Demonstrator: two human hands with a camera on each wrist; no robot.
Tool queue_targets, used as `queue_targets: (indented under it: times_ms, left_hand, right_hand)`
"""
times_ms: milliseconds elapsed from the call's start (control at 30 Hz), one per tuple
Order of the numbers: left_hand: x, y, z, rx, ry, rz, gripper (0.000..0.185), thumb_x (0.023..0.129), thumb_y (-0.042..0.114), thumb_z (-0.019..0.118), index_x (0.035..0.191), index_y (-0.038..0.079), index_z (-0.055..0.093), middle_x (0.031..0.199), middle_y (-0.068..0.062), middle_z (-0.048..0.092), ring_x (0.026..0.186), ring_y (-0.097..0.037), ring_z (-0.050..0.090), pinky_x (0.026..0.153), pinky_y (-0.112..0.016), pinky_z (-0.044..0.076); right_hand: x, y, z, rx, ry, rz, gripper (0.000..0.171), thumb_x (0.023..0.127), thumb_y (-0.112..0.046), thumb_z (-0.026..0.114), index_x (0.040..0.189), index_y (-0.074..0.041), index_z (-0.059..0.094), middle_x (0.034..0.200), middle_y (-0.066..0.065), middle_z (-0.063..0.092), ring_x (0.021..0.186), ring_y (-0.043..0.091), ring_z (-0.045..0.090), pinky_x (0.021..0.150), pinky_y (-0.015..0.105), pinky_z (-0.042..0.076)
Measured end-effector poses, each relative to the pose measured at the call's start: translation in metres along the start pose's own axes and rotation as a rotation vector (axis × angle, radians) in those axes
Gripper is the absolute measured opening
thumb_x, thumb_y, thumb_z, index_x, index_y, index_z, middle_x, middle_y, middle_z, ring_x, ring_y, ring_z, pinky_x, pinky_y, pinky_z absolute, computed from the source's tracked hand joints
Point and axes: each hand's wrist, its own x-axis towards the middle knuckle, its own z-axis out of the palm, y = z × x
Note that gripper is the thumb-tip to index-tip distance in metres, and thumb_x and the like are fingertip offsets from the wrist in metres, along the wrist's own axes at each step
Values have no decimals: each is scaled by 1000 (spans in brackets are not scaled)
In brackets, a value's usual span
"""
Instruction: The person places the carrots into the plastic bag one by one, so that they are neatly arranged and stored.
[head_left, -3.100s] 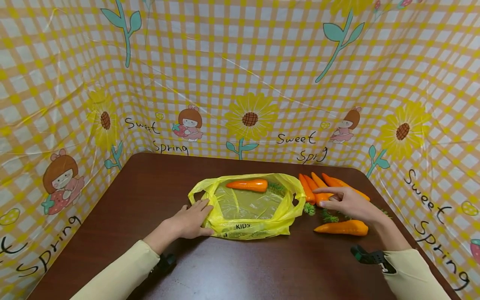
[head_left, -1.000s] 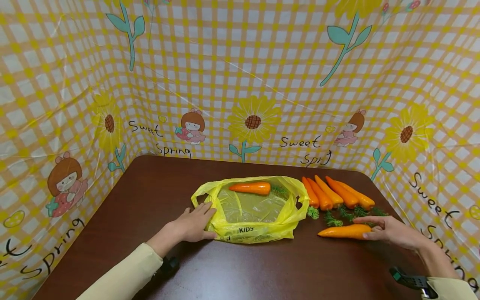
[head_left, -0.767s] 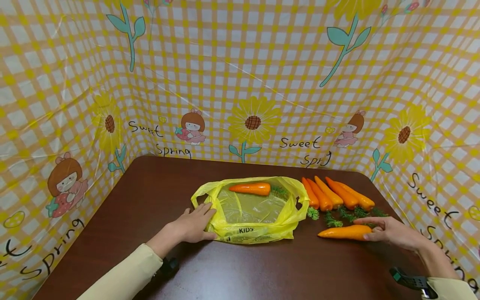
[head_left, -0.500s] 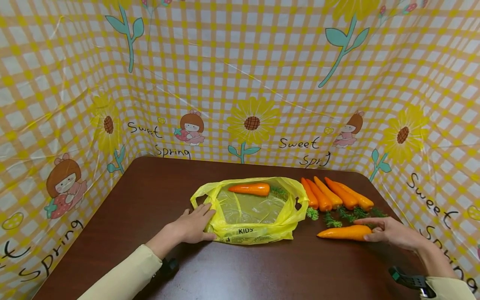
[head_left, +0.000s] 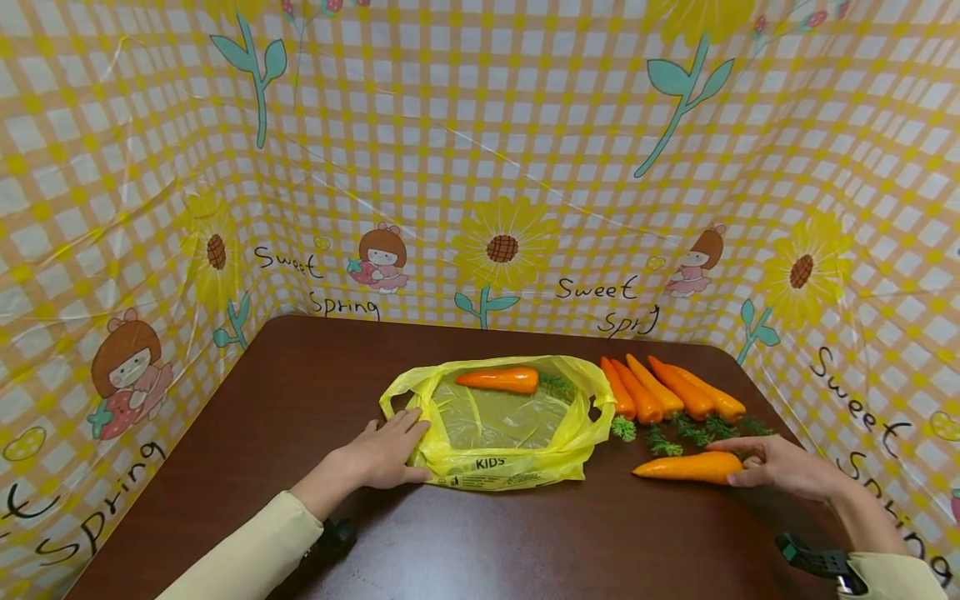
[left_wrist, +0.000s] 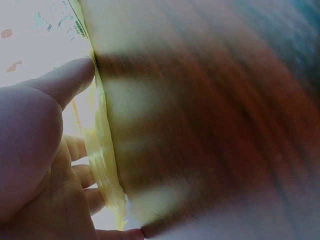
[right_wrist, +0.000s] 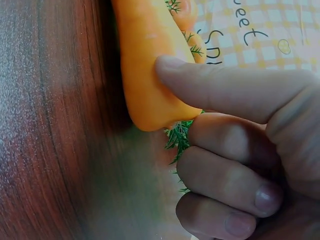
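Lying on the dark brown desk (head_left: 315, 375), a loose orange carrot (head_left: 678, 467) is being grasped at its thick, leafy end by the right hand (head_left: 780, 465); in the right wrist view the thumb (right_wrist: 225, 90) is being pressed on top of that end while the other fingers are being curled beneath it, beside the green fronds. The carrot's tip is being pointed toward a yellow plastic bag (head_left: 510, 467), which is being kept near the middle of the desk with its mouth spread wide. The bag's near left edge is being pressed flat against the desk by the left hand (head_left: 382, 454), whose fingers are being held straight and relaxed, the thumb (left_wrist: 65, 82) touching the plastic in the left wrist view. 1 carrot in the bag (head_left: 498, 380) is being shown lying along its far side. Just right of the bag, a row of 4 carrots (head_left: 667, 392) is being shown side by side, well clear of the grasped one, with their green tops toward the person. A checked yellow backdrop (head_left: 480, 167) printed with sunflowers is being seen around the desk on 3 sides.
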Motion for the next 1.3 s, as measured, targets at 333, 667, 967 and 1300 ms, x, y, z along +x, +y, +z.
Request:
queue_targets:
  times_ms: [333,667,967,1300]
  left_hand:
    - [-2,-1,0,-10,5,3,81,96,54,62,158,9,33,167,-14,20,154,-36,21,115,-66,23]
    - [-1,-2,2,-8,7,3,81,96,54,62,158,10,33,167,-14,20,154,-35,22,115,-66,24]
    - [-4,-1,7,-20,16,8,81,95,53,63,157,8,35,166,-14,22,153,-35,23,114,-67,25]
    - [0,-1,1,-20,14,10,81,96,54,62,158,10,33,167,-14,20,155,-33,20,115,-67,23]
  right_hand:
    - [2,-8,4,-80,25,38,60,97,-19,68,141,15,47,60,-8,23,53,6,23,51,29,25]
    - [1,-7,4,-102,23,56,63,95,-23,70,143,12,48,75,-3,54,65,1,39,63,25,36]
    - [1,-5,8,-37,11,7,63,95,-18,69,142,17,45,59,-9,24,50,9,17,49,34,22]
    - [0,-16,-1,-29,18,-67,62,96,-14,68,141,20,43,57,-8,20,48,13,12,45,36,22]
